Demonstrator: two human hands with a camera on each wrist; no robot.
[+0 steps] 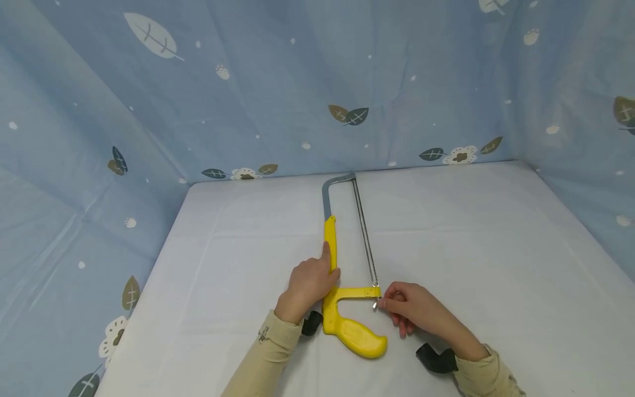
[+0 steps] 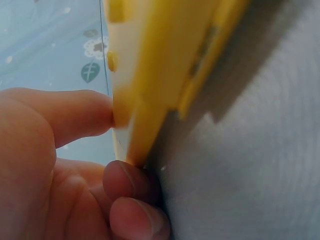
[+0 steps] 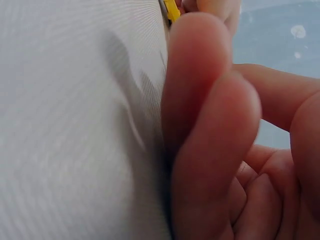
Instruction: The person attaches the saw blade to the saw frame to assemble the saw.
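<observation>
A hacksaw (image 1: 354, 294) lies on the white-covered table, its yellow handle toward me and its grey front bow at the far end. The thin blade (image 1: 365, 231) runs along its right side. My left hand (image 1: 308, 280) grips the yellow back of the frame; in the left wrist view the thumb (image 2: 85, 112) presses one face and the fingertips (image 2: 125, 182) sit at the lower edge. At the blade's near end, my right hand (image 1: 414, 309) pinches the small metal wing nut (image 1: 375, 305). In the right wrist view, fingers (image 3: 215, 150) hide the nut.
The white cloth (image 1: 238, 264) covers the tabletop around the saw. Blue patterned curtain (image 1: 278, 99) stands along the back and both sides. Black curved pieces (image 1: 436, 359) sit at both wrists, close over the cloth.
</observation>
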